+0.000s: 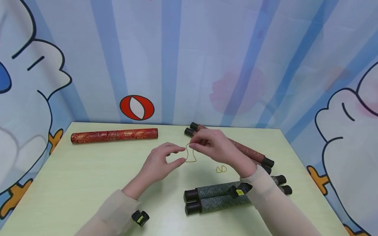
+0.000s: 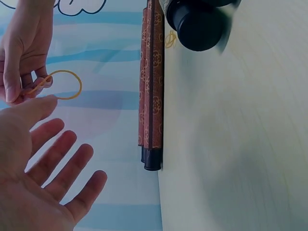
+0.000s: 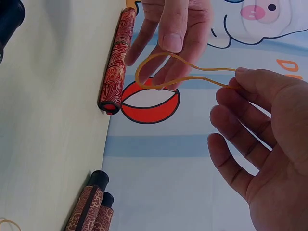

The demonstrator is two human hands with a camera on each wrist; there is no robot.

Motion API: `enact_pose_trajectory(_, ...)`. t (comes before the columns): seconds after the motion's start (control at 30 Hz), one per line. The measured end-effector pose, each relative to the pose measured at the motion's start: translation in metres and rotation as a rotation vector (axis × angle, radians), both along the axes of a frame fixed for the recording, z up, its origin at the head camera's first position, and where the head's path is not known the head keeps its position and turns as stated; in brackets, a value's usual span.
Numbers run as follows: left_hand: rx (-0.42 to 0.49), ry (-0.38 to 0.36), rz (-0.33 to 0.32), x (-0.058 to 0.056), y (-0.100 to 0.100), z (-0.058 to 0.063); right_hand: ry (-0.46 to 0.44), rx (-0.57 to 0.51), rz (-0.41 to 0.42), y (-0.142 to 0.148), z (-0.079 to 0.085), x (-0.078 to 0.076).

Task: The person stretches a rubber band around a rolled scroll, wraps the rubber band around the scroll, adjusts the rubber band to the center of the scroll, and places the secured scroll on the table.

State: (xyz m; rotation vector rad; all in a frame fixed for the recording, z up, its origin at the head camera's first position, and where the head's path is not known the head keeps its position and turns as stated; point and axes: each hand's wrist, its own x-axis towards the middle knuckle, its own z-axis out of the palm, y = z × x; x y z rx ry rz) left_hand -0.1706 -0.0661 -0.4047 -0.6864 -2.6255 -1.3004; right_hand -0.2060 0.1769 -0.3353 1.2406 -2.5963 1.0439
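A thin yellow rubber band (image 3: pixel 216 69) hangs in the air above the table between both hands. My right hand (image 1: pixel 214 146) pinches one end of it between thumb and fingertips, and the rest spreads into a loose loop. From the left, my left hand (image 1: pixel 157 162) reaches up to the loop with thumb and index finger apart. In the left wrist view its thumb tip lies right at the band, while the other fingers of the left hand (image 2: pixel 43 159) are spread and hold nothing.
A second yellow rubber band (image 1: pixel 221 169) lies on the table (image 1: pixel 88 183). Two grey-green rolls with black ends (image 1: pixel 218 203) lie at front right. Two brown patterned rolls (image 1: pixel 248 151) lie behind, partly hidden by the right arm. A red swirled roll (image 1: pixel 115 135) is at back left.
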Motion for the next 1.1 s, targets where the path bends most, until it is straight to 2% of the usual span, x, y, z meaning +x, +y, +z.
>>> enact_pose_trajectory(0.23, 0.038, -0.002, -0.043, 0.001, 0.004, -0.002, -0.005, -0.008, -0.012, 0.001, 0.000, 0.004)
enact_pose_trajectory(0.37, 0.052, -0.003, -0.040, 0.000, 0.006, -0.003, -0.021, -0.026, -0.026, 0.003, -0.002, 0.005)
enact_pose_trajectory(0.6, 0.106, -0.003, -0.021, 0.001, 0.003, -0.001, -0.123, -0.120, -0.055, 0.010, -0.011, 0.009)
enact_pose_trajectory(0.8, 0.188, -0.079, 0.040, -0.002, 0.001, 0.001, -0.258, -0.277, -0.058, 0.008, -0.024, 0.014)
enact_pose_trajectory(1.1, 0.218, -0.164, 0.069, -0.003, 0.003, -0.003, -0.518, -0.664, 0.046, -0.004, -0.035, 0.018)
